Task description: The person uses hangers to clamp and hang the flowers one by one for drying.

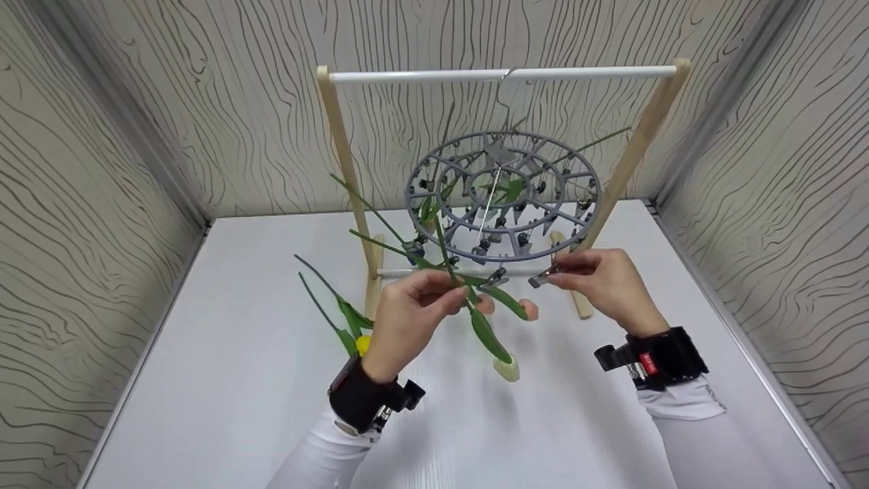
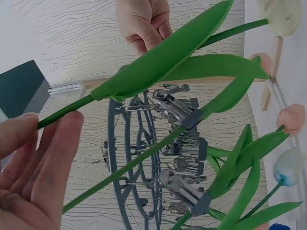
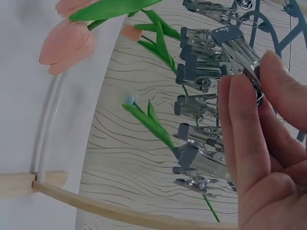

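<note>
My left hand [image 1: 411,316] pinches the green stem of an artificial white tulip [image 1: 506,369] between thumb and fingers; its bloom points down toward the table. My right hand [image 1: 604,282] pinches a metal clip with grey tips [image 3: 237,48] at the near right of the round grey hanger [image 1: 504,259]. That clip has no stem in it. Pink tulips [image 1: 528,310] hang from other clips beside my left hand. In the left wrist view, a clip [image 2: 184,112] grips a stem next to the held tulip, and a blue-and-white tulip [image 2: 288,166] hangs lower.
The hanger hooks onto a white rod [image 1: 421,76] on a wooden stand [image 1: 628,159]. Several clips dangle under its rings. A yellow tulip [image 1: 364,345] and another stem lie on the white table [image 1: 224,380], left of my left hand. Patterned panels enclose the table.
</note>
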### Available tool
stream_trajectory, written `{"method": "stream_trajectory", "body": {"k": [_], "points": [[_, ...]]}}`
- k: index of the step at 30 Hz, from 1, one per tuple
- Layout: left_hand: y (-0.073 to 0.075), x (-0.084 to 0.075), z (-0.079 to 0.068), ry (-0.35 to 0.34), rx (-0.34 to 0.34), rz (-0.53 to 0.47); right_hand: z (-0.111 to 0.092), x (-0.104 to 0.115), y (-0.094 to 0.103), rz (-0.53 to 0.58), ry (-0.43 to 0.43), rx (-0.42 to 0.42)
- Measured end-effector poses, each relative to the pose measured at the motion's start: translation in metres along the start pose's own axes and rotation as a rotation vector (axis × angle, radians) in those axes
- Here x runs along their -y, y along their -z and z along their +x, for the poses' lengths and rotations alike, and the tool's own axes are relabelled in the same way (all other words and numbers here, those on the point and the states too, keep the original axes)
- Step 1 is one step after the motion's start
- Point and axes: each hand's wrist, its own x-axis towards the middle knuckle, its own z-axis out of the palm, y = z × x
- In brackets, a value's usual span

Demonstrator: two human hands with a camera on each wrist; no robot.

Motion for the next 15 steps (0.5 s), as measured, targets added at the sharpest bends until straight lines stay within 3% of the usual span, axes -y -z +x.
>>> {"method": "stream_trajectory", "body": {"k": [7, 15], "points": [[0.001, 0.013, 0.007, 0.018, -0.025, 0.049, -0.012, 0.017, -0.017, 0.012, 0.003, -0.045], [-0.002, 0.023, 0.010, 0.086, -0.008, 0.025, -0.022, 0.033, -0.035, -0.029, 0.087, -0.111]]}}
